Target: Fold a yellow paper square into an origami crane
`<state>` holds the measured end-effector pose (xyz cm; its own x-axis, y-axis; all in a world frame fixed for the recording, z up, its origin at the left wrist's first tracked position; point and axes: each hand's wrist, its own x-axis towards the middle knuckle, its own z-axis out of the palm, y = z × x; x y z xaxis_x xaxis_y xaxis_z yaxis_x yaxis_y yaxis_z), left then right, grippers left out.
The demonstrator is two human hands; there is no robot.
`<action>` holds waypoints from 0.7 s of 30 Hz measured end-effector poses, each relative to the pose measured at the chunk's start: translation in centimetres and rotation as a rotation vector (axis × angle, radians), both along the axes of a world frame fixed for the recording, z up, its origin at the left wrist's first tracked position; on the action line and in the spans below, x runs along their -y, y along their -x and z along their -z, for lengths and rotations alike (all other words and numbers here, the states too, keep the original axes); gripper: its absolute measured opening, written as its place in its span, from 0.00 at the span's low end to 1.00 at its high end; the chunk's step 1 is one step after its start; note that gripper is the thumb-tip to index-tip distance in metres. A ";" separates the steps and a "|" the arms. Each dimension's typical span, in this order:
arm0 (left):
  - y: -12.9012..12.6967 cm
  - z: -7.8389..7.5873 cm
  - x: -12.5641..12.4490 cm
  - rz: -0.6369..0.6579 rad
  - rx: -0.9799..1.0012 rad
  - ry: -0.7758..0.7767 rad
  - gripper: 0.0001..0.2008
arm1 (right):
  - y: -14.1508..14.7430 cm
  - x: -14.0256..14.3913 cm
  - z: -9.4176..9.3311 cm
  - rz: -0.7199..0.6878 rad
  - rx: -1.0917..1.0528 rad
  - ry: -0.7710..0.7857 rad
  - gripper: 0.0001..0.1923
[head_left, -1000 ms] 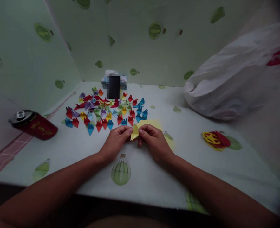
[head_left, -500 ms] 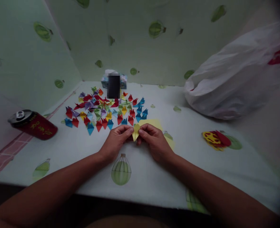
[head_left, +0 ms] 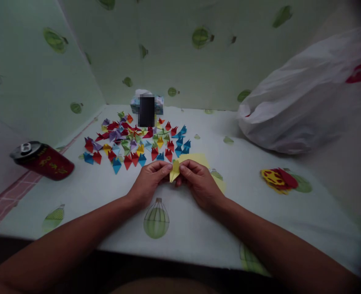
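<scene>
In the head view, the left hand (head_left: 149,179) and the right hand (head_left: 198,181) meet at the middle of the table (head_left: 106,196), and both are closed in a pinch on one small yellow paper (head_left: 174,171), thumb and forefinger of each hand on its two sides. The paper is half folded, with a point toward the person, and it is held just above the cloth, in front of more yellow sheets (head_left: 197,159) that lie flat under the right hand. To fold it well, I think the fingertips should keep the two edges exactly together and then press the crease from the middle to the tip; the paper is thin and will slip or wrinkle if the pinch is loose. Just behind the hands there is a spread of folded pieces (head_left: 134,141) in red, blue, yellow, green and purple, lying close to each other. Behind them a small box (head_left: 160,104) stands near the wall. A red can (head_left: 43,161) lies on its side at the left edge, well apart from the hands. A white bag (head_left: 297,106) fills the right back corner, and a red and yellow paper thing (head_left: 278,179) lies in front of it. The cloth is pale green with printed balloons, and the walls have the same pattern; the light is dim.
</scene>
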<state>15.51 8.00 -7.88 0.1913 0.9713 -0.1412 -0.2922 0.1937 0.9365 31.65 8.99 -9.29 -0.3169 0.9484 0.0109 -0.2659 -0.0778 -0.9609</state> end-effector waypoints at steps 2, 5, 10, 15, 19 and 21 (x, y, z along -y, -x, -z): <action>0.0 0.0 0.0 -0.006 0.006 0.008 0.12 | 0.0 0.0 0.0 -0.002 -0.006 0.008 0.12; 0.0 0.1 0.0 -0.003 0.018 0.005 0.13 | 0.0 0.0 0.1 -0.004 -0.026 0.018 0.12; 0.0 -0.1 0.1 -0.009 0.030 0.014 0.12 | 0.1 0.0 0.0 0.003 -0.033 0.026 0.12; 0.0 -0.2 0.0 -0.018 0.033 0.040 0.13 | 0.1 0.0 -0.2 0.002 -0.063 0.040 0.11; -0.1 -0.2 0.0 -0.026 0.042 0.041 0.14 | 0.1 0.1 -0.2 -0.002 -0.075 0.053 0.11; -0.1 -0.1 0.0 -0.020 0.040 0.044 0.14 | 0.1 0.0 -0.2 0.001 -0.069 0.057 0.10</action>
